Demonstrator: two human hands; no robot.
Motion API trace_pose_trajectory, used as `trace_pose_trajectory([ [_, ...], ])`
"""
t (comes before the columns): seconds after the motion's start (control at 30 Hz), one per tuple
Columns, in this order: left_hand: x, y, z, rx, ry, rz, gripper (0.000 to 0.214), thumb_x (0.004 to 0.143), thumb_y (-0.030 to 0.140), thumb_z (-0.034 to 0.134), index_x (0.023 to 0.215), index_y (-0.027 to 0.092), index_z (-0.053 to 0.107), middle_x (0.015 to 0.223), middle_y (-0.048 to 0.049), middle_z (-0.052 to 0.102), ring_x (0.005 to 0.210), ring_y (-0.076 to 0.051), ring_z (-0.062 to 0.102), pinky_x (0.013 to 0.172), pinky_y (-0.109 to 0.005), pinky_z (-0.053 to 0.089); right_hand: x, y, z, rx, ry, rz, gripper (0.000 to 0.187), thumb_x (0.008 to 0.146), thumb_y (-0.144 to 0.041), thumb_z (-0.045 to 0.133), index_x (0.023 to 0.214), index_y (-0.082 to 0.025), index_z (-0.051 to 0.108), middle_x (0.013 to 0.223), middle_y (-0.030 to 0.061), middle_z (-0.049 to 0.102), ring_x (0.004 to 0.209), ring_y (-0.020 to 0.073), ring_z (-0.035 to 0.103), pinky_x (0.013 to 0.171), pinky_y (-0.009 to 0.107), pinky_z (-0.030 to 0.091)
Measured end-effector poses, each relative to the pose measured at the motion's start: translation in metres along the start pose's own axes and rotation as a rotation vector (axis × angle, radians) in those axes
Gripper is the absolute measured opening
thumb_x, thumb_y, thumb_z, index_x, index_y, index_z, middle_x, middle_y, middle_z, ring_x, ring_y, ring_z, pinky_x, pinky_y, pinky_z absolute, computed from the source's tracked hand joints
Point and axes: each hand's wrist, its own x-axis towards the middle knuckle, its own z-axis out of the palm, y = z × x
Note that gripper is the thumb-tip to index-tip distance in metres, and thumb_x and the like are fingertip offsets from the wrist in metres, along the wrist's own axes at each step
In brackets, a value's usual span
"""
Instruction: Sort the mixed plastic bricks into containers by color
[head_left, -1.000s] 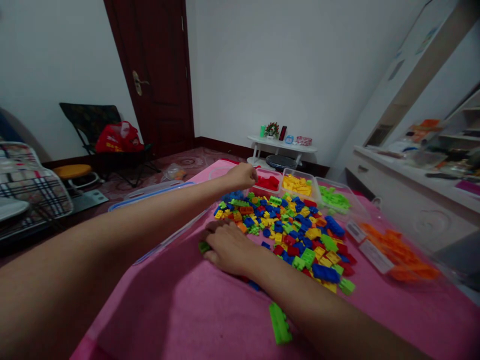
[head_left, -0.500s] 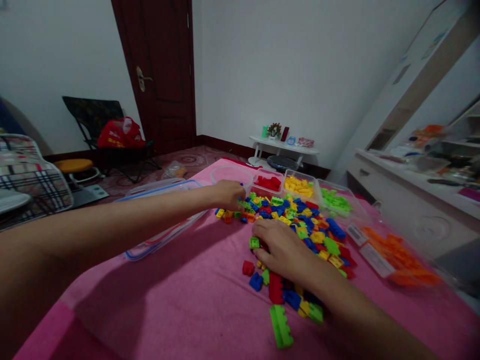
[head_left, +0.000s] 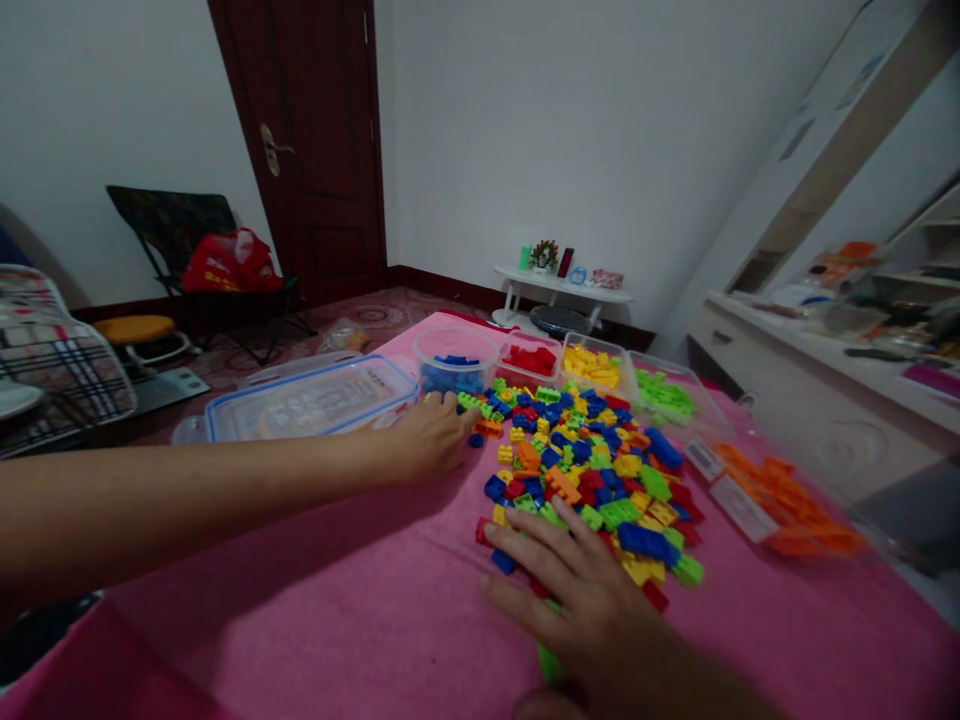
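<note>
My left hand [head_left: 424, 442] reaches in at the pile's left edge. Its fingers are slightly apart and touch or nearly touch a few green and orange bricks, with the fingertips partly hidden. Across the near end of the toy brick pile [head_left: 574, 450], my right hand [head_left: 581, 585] lies open, fingers spread over red, blue and green bricks. Its palm hides some of them. Just beyond my left hand stands a round clear tub [head_left: 456, 350] with blue bricks [head_left: 452, 376] in it.
Behind the pile are clear boxes of red bricks [head_left: 530, 360], yellow bricks [head_left: 592, 366] and green bricks [head_left: 664, 396]. A box of orange bricks [head_left: 787, 505] is at the right. A blue-rimmed clear lid [head_left: 311, 398] lies left on the pink cloth [head_left: 360, 610].
My left hand has drawn back toward me and left, uncovering the round tub of blue bricks. My right hand has moved nearer to me and spread its fingers over the near bricks.
</note>
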Motion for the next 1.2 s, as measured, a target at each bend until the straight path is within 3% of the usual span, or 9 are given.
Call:
trace_pose_trajectory([
  [0.13, 0.014, 0.0, 0.009, 0.096, 0.041, -0.076, 0.053, 0.079, 0.043, 0.051, 0.124, 0.014, 0.05, 0.101, -0.0178, 0.057, 0.095, -0.031, 0.049, 0.081, -0.041, 0.038, -0.001, 0.009, 0.012, -0.018, -0.067, 0.058, 0.049, 0.082, -0.05, 0.052, 0.128, -0.031, 0.052, 0.145, 0.0058, 0.038, 0.133, 0.0292, 0.031, 0.108, 0.055, 0.021],
  [0.23, 0.022, -0.002, 0.012, 0.064, 0.048, -0.111, 0.061, 0.076, 0.044, 0.055, 0.129, 0.016, 0.045, 0.105, -0.017, 0.055, 0.1, -0.032, 0.046, 0.084, -0.041, 0.038, 0.001, 0.024, 0.015, -0.095, 0.03, 0.186, 0.041, 0.083, -0.037, 0.053, 0.124, -0.03, 0.056, 0.143, 0.0077, 0.04, 0.133, 0.0293, 0.032, 0.108, 0.056, 0.019],
  [0.37, 0.025, 0.002, 0.017, -0.041, 0.065, -0.108, 0.062, 0.074, 0.032, 0.056, 0.132, 0.017, 0.041, 0.112, -0.0151, 0.053, 0.103, -0.029, 0.046, 0.087, -0.04, 0.039, 0.007, 0.043, 0.016, -0.177, 0.131, 0.292, 0.04, 0.078, -0.021, 0.057, 0.117, -0.027, 0.06, 0.141, 0.0091, 0.042, 0.131, 0.0292, 0.033, 0.107, 0.054, 0.023],
  [0.53, 0.032, 0.022, 0.022, -0.266, 0.066, -0.063, 0.056, 0.074, 0.025, 0.055, 0.129, 0.021, 0.047, 0.116, -0.012, 0.054, 0.105, -0.026, 0.051, 0.085, -0.036, 0.044, 0.019, 0.07, 0.017, -0.196, 0.228, 0.445, 0.029, 0.076, -0.027, 0.059, 0.104, -0.022, 0.065, 0.134, 0.0114, 0.045, 0.124, 0.0293, 0.039, 0.103, 0.049, 0.032],
  [0.73, 0.069, 0.045, 0.012, -0.484, 0.074, 0.075, 0.053, 0.072, 0.017, 0.051, 0.125, 0.018, 0.052, 0.117, -0.0085, 0.061, 0.106, -0.023, 0.056, 0.09, -0.032, 0.044, 0.044, 0.098, -0.004, -0.113, 0.03, 0.571, 0.027, 0.073, -0.026, 0.06, 0.099, -0.022, 0.066, 0.113, 0.0092, 0.059, 0.104, 0.0236, 0.055, 0.089, 0.035, 0.042],
  [0.9, 0.102, 0.054, 0.001, -0.57, 0.013, 0.117, 0.041, 0.069, 0.02, 0.053, 0.109, 0.016, 0.061, 0.108, -0.0086, 0.066, 0.096, -0.024, 0.061, 0.082, -0.031, 0.048, 0.059, 0.114, -0.029, -0.112, -0.157, 0.753, 0.024, 0.068, -0.03, 0.063, 0.091, -0.027, 0.069, 0.093, 0.0046, 0.068, 0.086, 0.0243, 0.063, 0.068, 0.03, 0.044],
  [1.03, 0.113, 0.056, 0.004, -0.607, 0.048, 0.064, 0.039, 0.071, 0.024, 0.053, 0.108, 0.02, 0.063, 0.105, -0.0056, 0.067, 0.092, -0.022, 0.062, 0.078, -0.029, 0.048, 0.053, 0.125, -0.031, -0.031, -0.103, 0.776, 0.031, 0.065, -0.03, 0.068, 0.095, -0.027, 0.07, 0.096, 0.0042, 0.07, 0.087, 0.0245, 0.064, 0.069, 0.029, 0.044],
  [1.2, 0.114, 0.054, 0.026, -0.658, 0.192, -0.031, 0.041, 0.073, 0.03, 0.057, 0.113, 0.026, 0.062, 0.102, -0.0019, 0.067, 0.09, -0.02, 0.062, 0.074, -0.027, 0.048, 0.032, 0.136, -0.036, 0.102, 0.011, 0.733, 0.046, 0.063, -0.03, 0.072, 0.109, -0.03, 0.067, 0.104, 0.0027, 0.069, 0.094, 0.0248, 0.063, 0.078, 0.031, 0.046],
])
